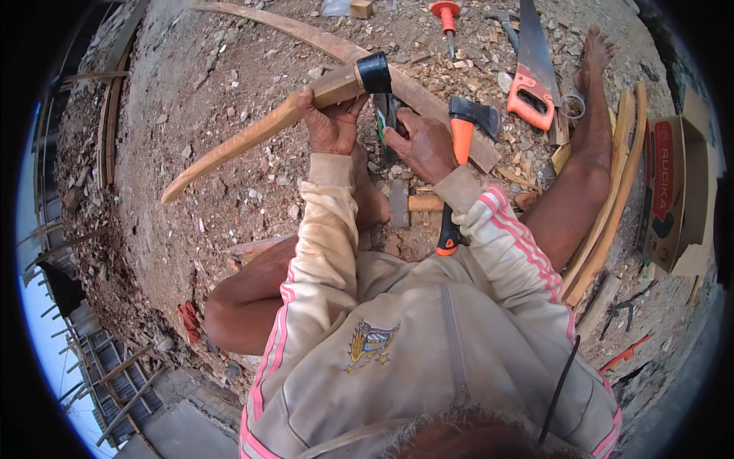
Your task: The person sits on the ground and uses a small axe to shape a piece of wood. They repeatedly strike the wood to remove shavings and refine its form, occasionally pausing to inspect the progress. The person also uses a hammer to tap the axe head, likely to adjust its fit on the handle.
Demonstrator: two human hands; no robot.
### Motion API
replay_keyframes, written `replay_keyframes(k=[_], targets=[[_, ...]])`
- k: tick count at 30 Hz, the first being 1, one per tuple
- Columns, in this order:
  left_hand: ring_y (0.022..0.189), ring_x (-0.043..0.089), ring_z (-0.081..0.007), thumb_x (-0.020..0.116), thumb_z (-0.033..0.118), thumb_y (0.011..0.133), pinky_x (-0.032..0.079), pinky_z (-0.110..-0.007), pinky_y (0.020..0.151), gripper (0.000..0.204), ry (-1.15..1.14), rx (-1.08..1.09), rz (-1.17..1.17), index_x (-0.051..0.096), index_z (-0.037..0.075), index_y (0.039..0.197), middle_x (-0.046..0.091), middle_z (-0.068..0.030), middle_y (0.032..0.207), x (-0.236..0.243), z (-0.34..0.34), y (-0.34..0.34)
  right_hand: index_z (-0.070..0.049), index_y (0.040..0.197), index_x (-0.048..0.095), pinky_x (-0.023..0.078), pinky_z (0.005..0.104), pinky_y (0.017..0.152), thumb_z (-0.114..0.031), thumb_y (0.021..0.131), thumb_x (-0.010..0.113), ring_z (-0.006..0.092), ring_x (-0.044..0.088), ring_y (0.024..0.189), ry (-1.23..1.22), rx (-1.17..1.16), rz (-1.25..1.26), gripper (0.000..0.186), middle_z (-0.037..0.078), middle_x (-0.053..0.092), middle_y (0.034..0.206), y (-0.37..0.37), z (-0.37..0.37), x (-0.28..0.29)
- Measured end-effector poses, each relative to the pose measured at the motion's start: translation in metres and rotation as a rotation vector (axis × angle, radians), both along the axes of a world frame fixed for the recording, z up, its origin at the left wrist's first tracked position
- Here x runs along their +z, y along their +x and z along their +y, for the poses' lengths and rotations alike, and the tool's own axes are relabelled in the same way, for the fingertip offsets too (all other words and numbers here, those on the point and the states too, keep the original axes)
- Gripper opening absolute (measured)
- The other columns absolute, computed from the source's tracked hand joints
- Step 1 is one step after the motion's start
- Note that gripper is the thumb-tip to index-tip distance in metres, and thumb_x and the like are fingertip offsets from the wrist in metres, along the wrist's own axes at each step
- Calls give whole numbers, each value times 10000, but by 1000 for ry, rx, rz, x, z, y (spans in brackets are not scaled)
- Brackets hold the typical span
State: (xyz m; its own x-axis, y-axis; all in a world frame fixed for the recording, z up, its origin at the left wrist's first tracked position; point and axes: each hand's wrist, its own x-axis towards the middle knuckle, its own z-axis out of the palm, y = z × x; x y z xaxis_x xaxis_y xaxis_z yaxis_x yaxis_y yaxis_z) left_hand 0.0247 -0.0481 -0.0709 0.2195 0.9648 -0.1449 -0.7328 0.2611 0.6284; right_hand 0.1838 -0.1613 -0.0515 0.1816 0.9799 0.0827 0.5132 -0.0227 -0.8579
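My left hand point(332, 126) is closed around the upper part of a pale, curved wooden handle point(252, 145) with a black metal axe head point(374, 73) on its end. The handle slants down to the left. Below the head's collar hangs a dark blade with a green and white patch point(384, 122). My right hand point(424, 144) has its fingers curled at this blade, thumb against it; the fingertips are partly hidden. Just right of that hand lies an axe with an orange and black handle point(462, 139), its lower grip emerging below my right cuff. A hammer point(401, 203) with a wooden handle lies beneath my wrists.
A long plank point(321, 38) crosses the stony ground ahead. A handsaw point(533, 84), an orange-guarded chisel point(447, 19) and another hammer point(506, 29) lie farther off. Beside my outstretched right leg are curved wooden strips point(612, 206) and an open cardboard box point(677, 199). Wood chips are scattered about.
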Motion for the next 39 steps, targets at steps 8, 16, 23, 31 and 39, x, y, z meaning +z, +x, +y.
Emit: replay_keyframes(k=[8,16,23,31,39], targets=[[1222,583,-361,718,555,841,479,-623,1048,656,-38,63,-49,542,96,1274,597,-152,1301,10,-4,3,-30,842,584,447,467,593,-360,881,650,369,592,640,63,40,0,339,186,576,683,-12,1,2],[1195,600,-325,680,608,851,494,-554,1027,657,-140,224,-78,568,112,1267,628,-127,1270,10,-1,-16,-41,866,605,472,409,602,-546,882,712,242,629,656,-3,230,101,517,100,604,727,-6,-5,1],[1117,627,-287,635,644,895,541,-461,921,669,-179,157,186,588,41,1183,644,-143,1195,25,-24,-27,-84,1449,474,486,453,1008,-731,798,675,365,584,1196,108,112,287,940,199,521,1358,-2,41,-22],[1045,675,-273,736,515,886,541,-381,849,584,921,166,1754,625,22,1179,681,-141,1089,97,-21,-57,-32,1516,378,357,500,1143,-803,754,637,419,404,1377,247,104,200,1114,223,373,1501,-36,35,-39],[923,718,-266,752,639,808,568,-378,763,845,950,-396,1835,583,-57,1256,719,-182,1023,73,58,-67,-210,1592,250,392,498,1103,-296,740,838,425,446,1326,224,-66,97,1038,237,394,1468,-65,18,-47]])
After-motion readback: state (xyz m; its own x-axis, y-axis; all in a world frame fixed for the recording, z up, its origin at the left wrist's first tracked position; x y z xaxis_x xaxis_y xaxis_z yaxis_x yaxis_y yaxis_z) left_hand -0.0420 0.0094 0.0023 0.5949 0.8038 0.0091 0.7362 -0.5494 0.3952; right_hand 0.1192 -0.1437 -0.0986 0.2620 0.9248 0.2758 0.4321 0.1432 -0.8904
